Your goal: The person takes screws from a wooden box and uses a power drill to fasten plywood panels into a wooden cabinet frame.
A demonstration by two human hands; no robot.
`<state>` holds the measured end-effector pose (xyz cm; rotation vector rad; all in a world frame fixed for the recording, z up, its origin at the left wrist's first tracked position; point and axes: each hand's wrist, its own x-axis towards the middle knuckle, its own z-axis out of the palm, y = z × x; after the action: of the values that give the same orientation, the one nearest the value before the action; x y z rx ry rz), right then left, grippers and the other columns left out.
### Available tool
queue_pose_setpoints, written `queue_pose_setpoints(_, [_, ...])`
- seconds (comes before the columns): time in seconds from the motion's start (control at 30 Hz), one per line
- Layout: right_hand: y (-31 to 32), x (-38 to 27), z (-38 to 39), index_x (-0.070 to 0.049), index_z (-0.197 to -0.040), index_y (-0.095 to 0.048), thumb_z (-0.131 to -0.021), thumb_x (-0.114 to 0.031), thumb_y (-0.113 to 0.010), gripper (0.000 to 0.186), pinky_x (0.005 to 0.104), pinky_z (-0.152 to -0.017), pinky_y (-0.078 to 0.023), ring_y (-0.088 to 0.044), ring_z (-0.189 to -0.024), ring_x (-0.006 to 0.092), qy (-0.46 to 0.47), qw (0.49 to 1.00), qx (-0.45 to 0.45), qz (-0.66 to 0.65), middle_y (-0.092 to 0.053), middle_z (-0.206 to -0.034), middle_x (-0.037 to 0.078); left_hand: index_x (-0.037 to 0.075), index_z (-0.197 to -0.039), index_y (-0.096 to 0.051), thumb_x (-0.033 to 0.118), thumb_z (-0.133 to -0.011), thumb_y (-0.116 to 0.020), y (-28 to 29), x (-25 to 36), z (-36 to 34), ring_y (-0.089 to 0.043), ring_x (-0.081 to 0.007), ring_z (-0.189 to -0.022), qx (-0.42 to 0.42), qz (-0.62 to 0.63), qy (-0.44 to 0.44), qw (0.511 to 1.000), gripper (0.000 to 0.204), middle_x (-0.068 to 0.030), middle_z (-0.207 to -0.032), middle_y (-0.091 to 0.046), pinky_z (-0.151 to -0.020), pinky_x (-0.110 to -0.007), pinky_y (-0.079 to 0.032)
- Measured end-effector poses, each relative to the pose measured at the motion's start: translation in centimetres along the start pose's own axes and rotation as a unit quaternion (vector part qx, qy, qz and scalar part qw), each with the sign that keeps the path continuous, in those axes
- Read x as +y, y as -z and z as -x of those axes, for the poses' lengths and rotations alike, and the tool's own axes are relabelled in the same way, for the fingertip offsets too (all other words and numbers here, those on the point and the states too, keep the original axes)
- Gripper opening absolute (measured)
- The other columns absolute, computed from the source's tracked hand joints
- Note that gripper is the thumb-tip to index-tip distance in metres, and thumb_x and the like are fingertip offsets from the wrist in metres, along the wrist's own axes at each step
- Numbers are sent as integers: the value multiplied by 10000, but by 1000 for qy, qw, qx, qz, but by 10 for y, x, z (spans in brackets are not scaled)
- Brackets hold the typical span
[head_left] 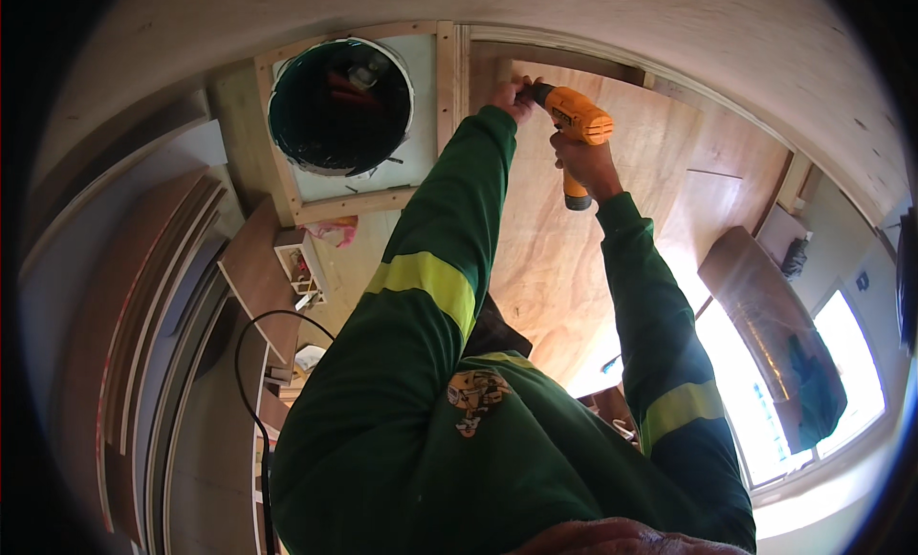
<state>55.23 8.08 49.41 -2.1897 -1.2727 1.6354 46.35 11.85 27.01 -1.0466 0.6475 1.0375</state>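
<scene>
My right hand [585,163] is wrapped round the grip of an orange and black cordless drill [581,115], its chuck pointing up and to the left. At the chuck's front, the fingers of my left hand [513,100] are pinched together; what they hold is too small to make out. Both hands are close to the upper part of a large plywood sheet [555,259]. Left of my left hand is a timber frame [446,77] with a pale panel, and a round dark bucket [287,139] shows in front of it.
Several long boards [143,335] stand stacked at the left. A black cable [239,364] curves beside my left arm. Small items lie in a wooden box [298,263]. On the right, a rolled, plastic-wrapped sheet [765,316] leans by a bright window [851,349].
</scene>
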Motion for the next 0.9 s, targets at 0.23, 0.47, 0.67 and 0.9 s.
queue_pose_setpoints(0.23, [-3,8,-1,-28,-1048,-592,-805,-122,-618,262,300,-536,-508,-593,-550,135,5,1000,21,7,-607,-725,43,-14,-1057,-471,17,-984,-461,0,0,-6,-641,-343,-905,-13,18,19,1000,81,-153,-921,-590,-941,-542,-546])
queue_pose_setpoints(0.47, [-2,11,-11,-25,-1030,-605,-803,-150,-628,260,307,-560,-524,-620,-584,141,12,999,23,22,-623,-738,56,-6,-1071,-481,50,-995,-464,1,-1,-7,-637,-358,-965,6,9,2,1000,96,-153,-923,-595,-961,-540,-531])
queue_pose_setpoints(0.67, [1,3,-17,-20,-1023,-604,-803,-161,-646,264,309,-564,-523,-619,-593,147,12,998,-1,67,-632,-748,57,-18,-1060,-503,184,-987,-515,12,13,15,-628,-325,-892,10,-120,-40,992,214,-154,-964,-589,-923,-506,-558])
queue_pose_setpoints(0.9, [4,4,-15,-20,-1036,-610,-811,-176,-658,278,309,-566,-520,-610,-591,149,35,997,-4,70,-636,-751,47,-61,-1383,-379,618,-769,-684,60,-12,39,-449,-424,-1243,158,-694,-424,560,965,-267,-1372,-428,-1082,-468,-352])
